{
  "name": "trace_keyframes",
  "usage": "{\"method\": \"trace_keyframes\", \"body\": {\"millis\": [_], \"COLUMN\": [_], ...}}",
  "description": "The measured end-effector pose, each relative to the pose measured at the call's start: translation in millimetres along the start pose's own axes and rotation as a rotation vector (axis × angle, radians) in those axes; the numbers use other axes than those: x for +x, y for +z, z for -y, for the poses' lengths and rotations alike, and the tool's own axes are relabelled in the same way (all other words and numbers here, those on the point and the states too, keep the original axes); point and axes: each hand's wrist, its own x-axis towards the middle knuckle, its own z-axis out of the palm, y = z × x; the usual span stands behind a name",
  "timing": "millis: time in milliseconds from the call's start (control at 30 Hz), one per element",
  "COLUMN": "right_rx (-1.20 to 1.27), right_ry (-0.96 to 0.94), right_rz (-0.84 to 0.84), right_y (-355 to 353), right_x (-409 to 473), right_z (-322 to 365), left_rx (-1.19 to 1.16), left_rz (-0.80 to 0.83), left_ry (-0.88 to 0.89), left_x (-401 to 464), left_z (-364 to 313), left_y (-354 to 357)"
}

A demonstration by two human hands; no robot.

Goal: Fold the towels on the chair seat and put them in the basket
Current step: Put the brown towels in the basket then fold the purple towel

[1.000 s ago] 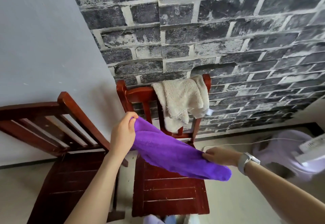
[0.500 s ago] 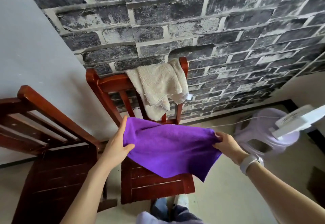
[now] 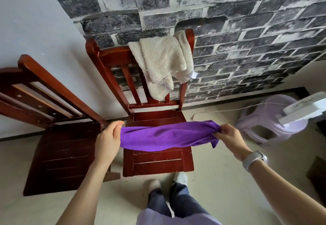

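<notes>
A person's left hand (image 3: 107, 141) and right hand (image 3: 229, 139) each pinch one end of a purple towel (image 3: 165, 136), stretched just above the middle of the chair seat (image 3: 158, 163). A beige towel (image 3: 162, 62) drapes the chair's top rail. The sagging middle could bunch, spoiling the fold

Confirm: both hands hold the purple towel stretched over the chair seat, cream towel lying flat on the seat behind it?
Not quite. The cream towel is draped over the chair's backrest, not flat on the seat, as the head view shows. The rest holds: left hand and right hand each grip an end of the purple towel over the seat.
</notes>
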Motion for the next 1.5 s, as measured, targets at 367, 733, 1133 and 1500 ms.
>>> {"method": "trace_keyframes", "body": {"millis": [367, 733, 1133, 1500], "right_rx": [0.091, -0.167, -0.510, -0.551], "right_ry": [-0.107, -0.176, -0.163, -0.100], "right_rz": [-0.190, -0.107, 0.108, -0.008], "right_y": [6, 23, 33, 70], "right_x": [-56, -146, -169, -43], "right_z": [-4, -34, -72, -59], "left_rx": [-0.479, 0.054, -0.010, 0.098], "left_rz": [0.452, 0.228, 0.457, 0.294], "left_ry": [-0.244, 0.206, 0.019, -0.048], "left_x": [-34, -92, -117, -33], "left_z": [39, 75, 113, 118], "left_y": [-43, -54, -33, 33]}}
